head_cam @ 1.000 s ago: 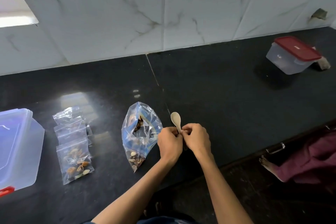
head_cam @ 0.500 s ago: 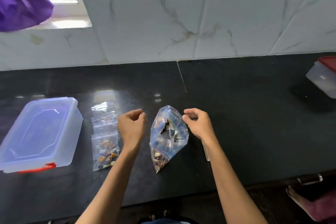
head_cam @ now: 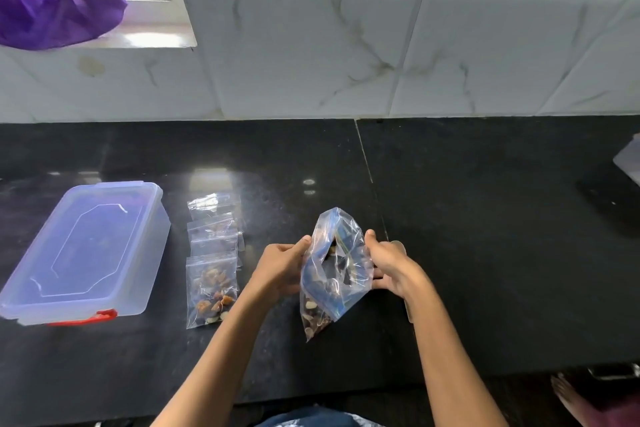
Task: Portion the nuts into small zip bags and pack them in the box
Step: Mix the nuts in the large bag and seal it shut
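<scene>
Nuts (head_cam: 313, 317) are gathered in the lower corner of a large clear zip bag (head_cam: 332, 274), which is held upright on the black counter (head_cam: 485, 218) between both hands, its mouth gaping upward. The left hand (head_cam: 280, 269) is placed at the bag's left edge and the right hand (head_cam: 389, 265) at its right edge, so that the bag sits directly between them, near the front middle of the counter. To the left of the left hand, a row of small zip bags (head_cam: 213, 260) is laid flat on the counter; the nearest one is seen to be filled with nuts, while the contents of the farther ones are hard to make out. Further left, a clear plastic box (head_cam: 83, 253) with its lid on and a red latch is set, well apart from the large bag. A broad stretch of bare counter is left to the right of the right hand and behind the bag, up to the tiled wall (head_cam: 381, 45); the counter's front edge runs close under the forearms. The left hand's thumb and fingers are curled onto the bag's left side, pinching the plastic. The right hand's fingers are likewise curled round the bag's right side, gripping it near the mouth. A pale spoon (head_cam: 398, 246) is partly seen just behind the right hand.
</scene>
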`<control>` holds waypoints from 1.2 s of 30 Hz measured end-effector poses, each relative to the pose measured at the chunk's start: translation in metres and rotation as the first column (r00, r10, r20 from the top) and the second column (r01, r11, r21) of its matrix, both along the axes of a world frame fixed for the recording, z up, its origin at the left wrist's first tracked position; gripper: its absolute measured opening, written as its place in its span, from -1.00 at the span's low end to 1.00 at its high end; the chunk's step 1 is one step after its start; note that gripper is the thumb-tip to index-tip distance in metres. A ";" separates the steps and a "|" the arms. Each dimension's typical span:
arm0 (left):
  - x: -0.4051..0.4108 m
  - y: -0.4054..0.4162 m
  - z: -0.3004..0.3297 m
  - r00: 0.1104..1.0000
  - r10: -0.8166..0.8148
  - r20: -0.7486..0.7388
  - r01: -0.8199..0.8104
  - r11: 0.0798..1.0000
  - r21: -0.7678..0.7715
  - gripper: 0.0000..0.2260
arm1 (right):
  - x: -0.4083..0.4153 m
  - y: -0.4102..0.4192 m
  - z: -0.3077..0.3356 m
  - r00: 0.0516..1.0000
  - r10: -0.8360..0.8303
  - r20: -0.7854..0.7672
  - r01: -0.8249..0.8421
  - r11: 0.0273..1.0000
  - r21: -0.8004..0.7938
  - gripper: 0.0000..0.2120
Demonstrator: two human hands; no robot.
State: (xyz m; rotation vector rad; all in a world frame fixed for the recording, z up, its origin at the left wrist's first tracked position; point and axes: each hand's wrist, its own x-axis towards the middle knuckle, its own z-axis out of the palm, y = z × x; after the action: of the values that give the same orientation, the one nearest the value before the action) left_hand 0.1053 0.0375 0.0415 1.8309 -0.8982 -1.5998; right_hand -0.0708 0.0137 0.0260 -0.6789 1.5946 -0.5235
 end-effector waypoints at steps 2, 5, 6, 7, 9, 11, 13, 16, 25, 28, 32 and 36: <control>0.000 -0.004 0.001 1.000 -0.004 -0.011 0.004 1.000 0.029 -0.62 | -0.001 -0.001 0.002 0.997 0.022 0.076 -0.023 1.000 0.014 -0.53; 0.003 -0.009 0.002 0.996 0.005 -0.087 0.002 0.997 0.078 -0.60 | -0.004 -0.007 0.002 0.979 0.028 0.204 -0.041 0.997 0.060 -0.41; 0.004 -0.009 0.004 0.986 0.016 -0.166 0.001 0.995 0.099 -0.62 | -0.004 -0.008 0.000 0.969 0.023 0.247 -0.042 0.996 0.073 -0.39; 0.006 -0.011 0.004 0.960 0.028 -0.278 0.005 0.993 0.120 -0.65 | -0.005 -0.010 -0.003 0.959 0.026 0.283 -0.050 0.996 0.078 -0.40; 0.010 -0.012 0.006 0.858 0.064 -0.510 0.024 0.986 0.164 -0.67 | -0.006 -0.012 -0.005 0.923 0.065 0.379 -0.099 0.993 0.070 -0.45; 0.014 -0.014 0.008 0.781 0.113 -0.614 0.037 0.973 0.227 -0.65 | -0.007 -0.012 -0.003 0.871 0.107 0.480 -0.150 0.987 0.053 -0.52; 0.017 -0.015 0.007 0.780 0.155 -0.606 0.022 0.961 0.274 -0.69 | -0.010 -0.013 0.000 0.849 0.125 0.513 -0.165 0.986 0.032 -0.57; 0.025 -0.015 0.000 0.786 0.201 -0.585 -0.007 0.949 0.317 -0.83 | -0.015 -0.010 0.003 0.872 0.132 0.471 -0.145 0.989 -0.008 -0.62; 0.017 -0.007 -0.034 0.871 0.299 0.389 -0.077 0.866 -0.494 -0.94 | 0.011 -0.001 -0.002 0.996 0.007 0.092 0.012 0.979 -0.203 -0.81; 0.023 -0.017 -0.032 0.962 0.134 0.238 -0.055 0.948 -0.314 -0.91 | 0.006 -0.003 0.004 0.974 0.116 0.194 -0.086 0.984 -0.155 -0.89; 0.042 -0.053 -0.010 0.997 -0.052 -0.048 0.056 0.995 0.084 -0.71 | -0.003 -0.038 0.004 0.930 0.187 0.318 -0.204 0.979 0.023 -0.50; 0.043 -0.086 -0.005 0.945 -0.263 -0.197 0.301 0.932 0.203 -0.62 | 0.005 -0.068 0.000 0.900 0.316 0.300 -0.364 0.923 0.123 -0.44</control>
State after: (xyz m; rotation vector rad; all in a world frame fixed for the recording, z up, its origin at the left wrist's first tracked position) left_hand 0.1478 -0.0481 0.0363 1.7432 -0.9683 -2.0816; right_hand -0.0654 -0.0547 0.0262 -0.6999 1.2085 -0.2010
